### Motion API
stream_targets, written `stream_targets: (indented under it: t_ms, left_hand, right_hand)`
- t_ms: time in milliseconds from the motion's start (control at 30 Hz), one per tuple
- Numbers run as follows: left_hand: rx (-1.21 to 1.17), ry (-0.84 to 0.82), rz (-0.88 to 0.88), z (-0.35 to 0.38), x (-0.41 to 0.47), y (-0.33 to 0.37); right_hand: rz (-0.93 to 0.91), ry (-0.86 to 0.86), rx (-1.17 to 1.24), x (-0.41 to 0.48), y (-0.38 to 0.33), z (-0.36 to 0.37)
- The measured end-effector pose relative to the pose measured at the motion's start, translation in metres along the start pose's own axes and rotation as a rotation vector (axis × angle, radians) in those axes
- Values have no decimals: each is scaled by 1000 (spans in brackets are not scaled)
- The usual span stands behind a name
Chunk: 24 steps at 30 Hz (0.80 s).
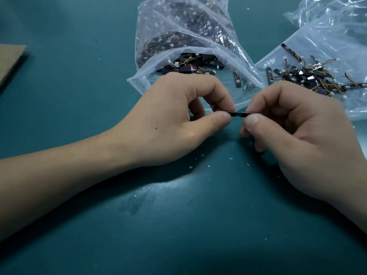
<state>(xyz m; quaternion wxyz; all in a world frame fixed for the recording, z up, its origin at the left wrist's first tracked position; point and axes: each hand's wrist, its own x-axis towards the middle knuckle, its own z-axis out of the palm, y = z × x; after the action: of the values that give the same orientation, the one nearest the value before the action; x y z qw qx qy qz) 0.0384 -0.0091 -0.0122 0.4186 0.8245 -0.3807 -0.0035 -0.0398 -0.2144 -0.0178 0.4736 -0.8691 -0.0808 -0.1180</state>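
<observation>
Over the teal surface (79, 96), mid-frame, my left hand (170, 118) and right hand (294, 132) pinch opposite ends of a black strip (239, 114).

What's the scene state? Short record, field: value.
held part: black strip board
left hand: pinches the board's left end
right hand: pinches its right end
open bag: behind the hands, holds wired strips, mouth toward the hands
second bag: far right, with a strip pile
surface: teal mat, white flecks
cardboard: left edge
</observation>
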Motion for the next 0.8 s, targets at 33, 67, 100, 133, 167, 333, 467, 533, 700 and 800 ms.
stream_targets:
  t_ms: [33,67,100,133,167,333,467,533,700,800]
  left_hand:
    - [0,5,-1,0,0,0]
    - [4,4,1,0,0,-1]
    - [8,0,4,0,0,0]
    - [10,1,6,0,0,0]
    - [7,7,5,0,0,0]
    - [-7,7,-2,0,0,-2]
    - [-28,1,-6,1,0,-3]
    - [-42,3,-8,1,0,-2]
    - [-240,86,-22,2,3,-3]
    - [-262,115,-67,2,3,-5]
  right_hand:
    - [-1,1,7,0,0,0]
    - [-5,-2,4,0,1,0]
    - [-12,-8,-7,-1,1,0]
    - [-15,-12,-11,-1,1,1]
    - [-14,-9,6,-1,0,1]
    - [-30,-38,33,-3,-1,1]
    - [-31,-46,36,-3,-1,-1]
    - [-30,-47,54,-3,-1,-1]
    - [-51,-30,104,-2,-1,2]
    - [-50,-4,98,-2,0,3]
